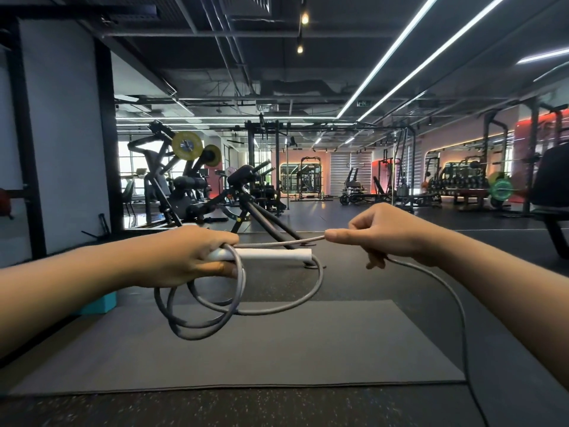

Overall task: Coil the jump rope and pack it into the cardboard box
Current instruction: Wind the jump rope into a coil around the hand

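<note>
My left hand [197,257] grips the white handle [274,253] of a grey jump rope, with several loops of the rope [212,315] hanging below the fist. From that hand a strand runs right to my right hand [385,235], which pinches the rope between thumb and fingers. Beyond the right hand the rope's free length [455,303] drops down and trails off the lower right edge of the view. No cardboard box is in view.
A dark exercise mat [277,352] lies on the speckled rubber floor below my hands. A teal block [98,305] sits at the mat's left. Black gym machines [240,192] stand close ahead, a bench [551,211] at the right, racks farther back.
</note>
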Tool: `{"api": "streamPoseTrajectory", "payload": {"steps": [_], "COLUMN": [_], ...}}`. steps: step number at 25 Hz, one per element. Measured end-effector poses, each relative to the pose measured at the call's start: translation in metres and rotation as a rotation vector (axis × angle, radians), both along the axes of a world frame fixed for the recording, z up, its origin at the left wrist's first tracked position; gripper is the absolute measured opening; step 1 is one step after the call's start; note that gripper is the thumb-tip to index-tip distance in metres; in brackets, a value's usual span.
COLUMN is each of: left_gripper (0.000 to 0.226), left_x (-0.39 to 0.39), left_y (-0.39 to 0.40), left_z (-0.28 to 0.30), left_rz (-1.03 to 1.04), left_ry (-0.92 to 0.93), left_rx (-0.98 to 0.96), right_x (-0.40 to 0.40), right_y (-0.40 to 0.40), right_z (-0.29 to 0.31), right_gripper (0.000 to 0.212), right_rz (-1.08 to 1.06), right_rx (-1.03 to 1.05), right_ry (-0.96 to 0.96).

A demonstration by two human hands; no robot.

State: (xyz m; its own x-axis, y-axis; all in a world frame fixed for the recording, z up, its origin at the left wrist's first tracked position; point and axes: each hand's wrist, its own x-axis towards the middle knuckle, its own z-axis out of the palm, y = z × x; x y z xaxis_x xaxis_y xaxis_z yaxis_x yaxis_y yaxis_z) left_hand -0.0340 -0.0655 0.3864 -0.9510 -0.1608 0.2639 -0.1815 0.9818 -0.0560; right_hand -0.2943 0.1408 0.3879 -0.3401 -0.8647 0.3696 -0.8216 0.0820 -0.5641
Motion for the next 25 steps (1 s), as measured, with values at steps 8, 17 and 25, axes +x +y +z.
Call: {"api": "streamPoseTrajectory", "payload": {"steps": [8, 17, 25], "left_gripper": [0.032, 0.053, 0.053], "left_x": [-0.05, -0.098, -0.097], "left_y": [0.047, 0.075, 0.084], "left_z": [-0.004, -0.002, -0.018], "left_rz": [0.161, 0.178, 0.057], "left_ry": [0.736, 0.805, 0.786], "left_rx": [1.085, 1.678, 1.772], "right_x": [0.04, 0.112, 0.105], "right_y": [-0.028, -0.085, -0.085], "right_z": [-0.05, -0.06, -0.054], "right_gripper": [0.055, 0.004, 0.02], "right_rz": [0.261, 0.242, 0.101], "right_rx": [-0.226, -0.796, -0.896], "right_ry": [-0.664, -1.017, -0.931]}}
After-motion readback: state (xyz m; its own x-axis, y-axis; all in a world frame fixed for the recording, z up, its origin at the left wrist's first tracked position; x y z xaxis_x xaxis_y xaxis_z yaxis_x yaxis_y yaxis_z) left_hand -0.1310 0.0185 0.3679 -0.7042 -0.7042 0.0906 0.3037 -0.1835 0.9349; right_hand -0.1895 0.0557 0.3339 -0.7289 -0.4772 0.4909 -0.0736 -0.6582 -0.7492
